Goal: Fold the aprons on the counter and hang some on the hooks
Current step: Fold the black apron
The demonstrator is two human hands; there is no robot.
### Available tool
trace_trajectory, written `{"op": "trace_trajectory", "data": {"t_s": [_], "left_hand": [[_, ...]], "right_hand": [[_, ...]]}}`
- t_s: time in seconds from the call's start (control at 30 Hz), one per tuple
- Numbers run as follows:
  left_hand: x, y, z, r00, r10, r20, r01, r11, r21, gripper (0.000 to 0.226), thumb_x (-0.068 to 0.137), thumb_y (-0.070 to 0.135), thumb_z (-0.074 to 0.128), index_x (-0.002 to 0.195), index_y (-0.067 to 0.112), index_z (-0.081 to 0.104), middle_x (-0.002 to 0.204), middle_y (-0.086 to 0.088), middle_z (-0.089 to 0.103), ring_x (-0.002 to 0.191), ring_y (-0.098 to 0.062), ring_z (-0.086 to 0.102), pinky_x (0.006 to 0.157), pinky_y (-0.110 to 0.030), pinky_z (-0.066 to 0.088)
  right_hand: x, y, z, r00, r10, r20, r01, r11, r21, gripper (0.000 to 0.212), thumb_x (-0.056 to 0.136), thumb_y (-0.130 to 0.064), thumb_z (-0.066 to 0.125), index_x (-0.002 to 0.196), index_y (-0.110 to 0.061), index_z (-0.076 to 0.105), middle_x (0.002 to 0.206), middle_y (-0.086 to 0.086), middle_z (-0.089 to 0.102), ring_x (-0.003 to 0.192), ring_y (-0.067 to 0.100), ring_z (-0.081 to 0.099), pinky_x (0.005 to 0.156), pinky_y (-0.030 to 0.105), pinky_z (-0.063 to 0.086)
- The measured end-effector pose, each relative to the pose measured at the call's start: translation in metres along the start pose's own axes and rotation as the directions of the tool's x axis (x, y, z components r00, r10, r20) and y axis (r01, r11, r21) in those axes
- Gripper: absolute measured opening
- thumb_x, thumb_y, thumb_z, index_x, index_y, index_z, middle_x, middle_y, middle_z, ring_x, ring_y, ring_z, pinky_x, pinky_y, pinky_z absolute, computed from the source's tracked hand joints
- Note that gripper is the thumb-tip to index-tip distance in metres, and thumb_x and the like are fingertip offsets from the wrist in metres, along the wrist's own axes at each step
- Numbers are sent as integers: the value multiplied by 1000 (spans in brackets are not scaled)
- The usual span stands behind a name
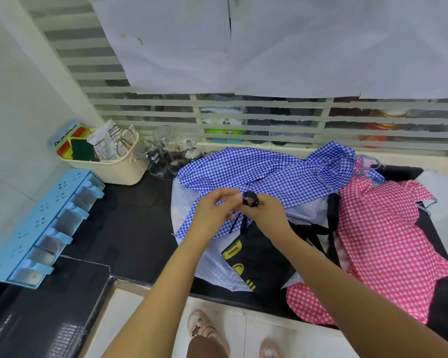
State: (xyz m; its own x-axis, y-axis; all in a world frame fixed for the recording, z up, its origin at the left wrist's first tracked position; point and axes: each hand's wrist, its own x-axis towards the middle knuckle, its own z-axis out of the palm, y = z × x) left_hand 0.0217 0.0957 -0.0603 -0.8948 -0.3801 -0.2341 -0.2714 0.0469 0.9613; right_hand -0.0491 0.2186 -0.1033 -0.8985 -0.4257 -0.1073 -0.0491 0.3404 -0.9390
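Both hands are meeting over the apron heap on the black surface (130, 223). The right hand (265, 215) is pinching a rolled black fabric strap (250, 198), grip narrow, likely bundling it before folding. The left hand (212, 210) is showing blurred, so I cannot tell its grip. The black yellow-printed apron (256, 259) is lying under the blue gingham apron (269, 174). The cream plastic basket (114, 171) is holding sponges (79, 148) and scissors (124, 143).

Single head-worn, wide-angle view, set above the near edge of the counter (130, 228) and facing forward and steeply down. The counter lies close and fills the middle of the frame, with the left hand (212, 210) and right hand (265, 214) meeting over it. The slatted window (217, 104) rises behind the counter at the top, and the floor (282, 339) lies before it at the bottom.
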Motion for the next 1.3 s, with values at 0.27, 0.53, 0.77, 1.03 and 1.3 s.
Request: {"op": "trace_trajectory", "data": {"t_s": [0.27,0.53,0.77,1.03,1.3], "left_hand": [[-19,-86,32,718,-602,350,691,552,-467,59,98,53,33,114,5,63,108,-9,69,104,-22,61,84,-32,48],[-2,-100,43,768,-509,387,573,277,-771,46,101,36,36,108,-3,60,107,-17,65,104,-28,58,94,-43,42],[13,-106,54,717,-663,215,527,313,-790,22,101,16,41,90,7,58,60,-4,68,76,-18,58,70,-36,47],[9,-116,77,901,-401,-165,405,914,-7,25,101,9,35,108,8,59,108,-8,63,98,-21,59,89,-31,50],[-14,-126,75,974,48,-221,64,879,472,31,94,5,52,125,7,46,115,-7,49,101,-15,52,94,-24,45]], "right_hand": [[-16,23,-4,988,148,-49,-130,954,271,18,83,-15,73,75,-4,61,71,16,61,70,17,58,72,31,49],[-49,67,-1,844,521,129,-479,623,619,10,88,0,62,80,-5,60,61,3,66,46,7,57,46,16,47],[-43,90,-6,933,295,-207,-311,949,-46,14,84,-12,70,79,-10,56,73,1,60,60,10,56,60,20,41],[-26,106,4,998,-38,-45,7,829,-559,12,86,1,54,97,-4,57,98,7,49,87,24,55,71,27,40],[-30,124,16,908,-322,270,418,641,-644,33,72,5,61,105,0,64,98,13,62,81,25,64,65,34,58]]}}
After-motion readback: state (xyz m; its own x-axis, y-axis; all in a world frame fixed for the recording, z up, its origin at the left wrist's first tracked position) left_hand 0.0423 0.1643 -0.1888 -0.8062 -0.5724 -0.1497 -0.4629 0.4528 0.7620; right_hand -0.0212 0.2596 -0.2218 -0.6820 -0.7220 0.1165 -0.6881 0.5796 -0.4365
